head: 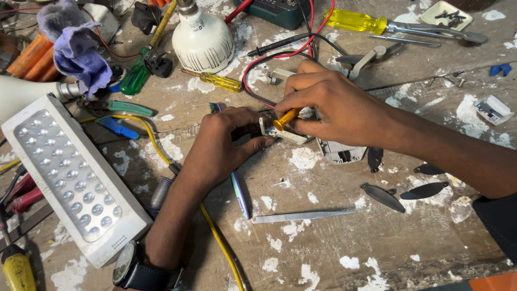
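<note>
Tool: small screwdriver with an orange plastic handle, near the centre of the bench, between the two hands.
Tool axis: long axis slanted, handle end up and to the right, working end down and to the left; the tip is hidden against the white part.
Workpiece: small white plastic part, lying flat on the bench under the tool, long axis running left to right.
Right hand: fingers closed narrowly around the orange handle, gripping it.
Left hand: fingers curled onto the left end of the white part, steadying it; a dark wristwatch on the wrist.
Close by: grey plastic casing just beside the right hand; red and black wires pass behind the hands.
Foreground: flat metal tweezers; dark blade-shaped pieces to the right.
Left side: white rectangular lamp panel with rows of clear lenses; yellow cable running under the left forearm.
Rear: white bulb housing; yellow-handled screwdriver.
Surface: worn wooden bench, flecked with white paint, crowded with tools.
</note>
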Available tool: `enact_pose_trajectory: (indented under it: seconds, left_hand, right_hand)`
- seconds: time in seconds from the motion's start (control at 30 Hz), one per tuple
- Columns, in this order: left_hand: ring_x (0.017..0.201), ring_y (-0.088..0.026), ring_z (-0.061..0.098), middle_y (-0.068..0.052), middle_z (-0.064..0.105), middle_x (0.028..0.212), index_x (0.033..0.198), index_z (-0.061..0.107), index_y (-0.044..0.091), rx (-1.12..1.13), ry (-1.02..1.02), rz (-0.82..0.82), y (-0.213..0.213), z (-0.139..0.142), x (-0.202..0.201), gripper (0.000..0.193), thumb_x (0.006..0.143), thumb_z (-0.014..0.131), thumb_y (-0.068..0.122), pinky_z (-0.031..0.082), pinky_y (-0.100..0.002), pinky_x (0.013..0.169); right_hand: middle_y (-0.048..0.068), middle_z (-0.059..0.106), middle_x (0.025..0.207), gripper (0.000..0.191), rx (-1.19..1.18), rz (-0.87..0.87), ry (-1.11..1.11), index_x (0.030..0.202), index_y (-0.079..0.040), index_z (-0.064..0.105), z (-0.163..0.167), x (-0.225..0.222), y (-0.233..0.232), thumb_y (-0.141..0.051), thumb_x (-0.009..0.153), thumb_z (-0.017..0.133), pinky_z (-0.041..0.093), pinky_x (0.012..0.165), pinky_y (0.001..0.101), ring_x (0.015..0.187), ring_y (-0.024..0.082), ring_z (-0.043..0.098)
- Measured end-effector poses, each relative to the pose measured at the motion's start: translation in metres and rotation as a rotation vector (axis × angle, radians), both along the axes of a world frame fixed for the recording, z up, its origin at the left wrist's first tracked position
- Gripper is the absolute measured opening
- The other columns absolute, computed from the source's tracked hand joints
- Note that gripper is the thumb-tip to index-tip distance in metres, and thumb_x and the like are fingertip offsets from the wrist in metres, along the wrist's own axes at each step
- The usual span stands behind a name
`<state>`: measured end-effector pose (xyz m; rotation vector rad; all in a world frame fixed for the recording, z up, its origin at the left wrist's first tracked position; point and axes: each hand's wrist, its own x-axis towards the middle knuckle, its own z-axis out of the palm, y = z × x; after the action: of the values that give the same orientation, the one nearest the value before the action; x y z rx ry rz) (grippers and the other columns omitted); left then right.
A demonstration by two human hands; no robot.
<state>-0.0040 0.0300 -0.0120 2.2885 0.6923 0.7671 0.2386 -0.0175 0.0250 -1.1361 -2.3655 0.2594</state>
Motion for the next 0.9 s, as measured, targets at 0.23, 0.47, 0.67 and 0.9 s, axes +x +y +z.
enact_pose_trajectory:
  seconds: [0.23,0.47,0.67,0.9]
  left_hand:
    - [0.086,-0.026,0.074,-0.013,0.075,0.1,0.111,0.075,0.005,-0.029,-0.004,-0.004,0.0,-0.001,0.0,0.037,0.078,0.087,0.016,0.057,-0.037,0.078]
    - [0.087,-0.025,0.074,-0.013,0.076,0.101,0.11,0.074,0.005,-0.029,-0.011,0.006,0.001,-0.002,0.001,0.037,0.078,0.088,0.017,0.058,-0.036,0.079]
    - [0.086,-0.025,0.074,-0.012,0.076,0.098,0.11,0.076,0.006,-0.045,-0.001,0.016,0.001,-0.003,0.001,0.036,0.078,0.088,0.017,0.057,-0.036,0.079]
    - [0.085,-0.023,0.074,-0.012,0.076,0.097,0.11,0.076,0.005,-0.057,-0.016,0.027,-0.001,-0.002,0.001,0.036,0.078,0.088,0.016,0.058,-0.035,0.077]
  right_hand:
    - [0.004,0.071,0.096,0.03,-0.044,-0.002,0.018,0.107,-0.004,0.079,0.001,-0.001,0.0,-0.007,0.077,0.079,0.051,0.083,0.0366,0.095,0.022,0.058]
    - [0.004,0.075,0.101,0.035,-0.116,-0.047,0.01,0.109,-0.006,0.079,0.006,0.0,0.002,-0.01,0.074,0.08,0.053,0.084,0.0361,0.095,0.02,0.06]
    - [0.003,0.076,0.103,0.034,-0.188,-0.052,0.011,0.109,-0.008,0.079,0.01,0.006,0.006,-0.01,0.076,0.078,0.053,0.091,0.0379,0.103,0.02,0.063]
    - [0.004,0.074,0.107,0.037,-0.145,-0.03,-0.039,0.112,-0.007,0.079,0.004,0.003,0.008,-0.006,0.075,0.076,0.05,0.093,0.0382,0.104,0.023,0.058]
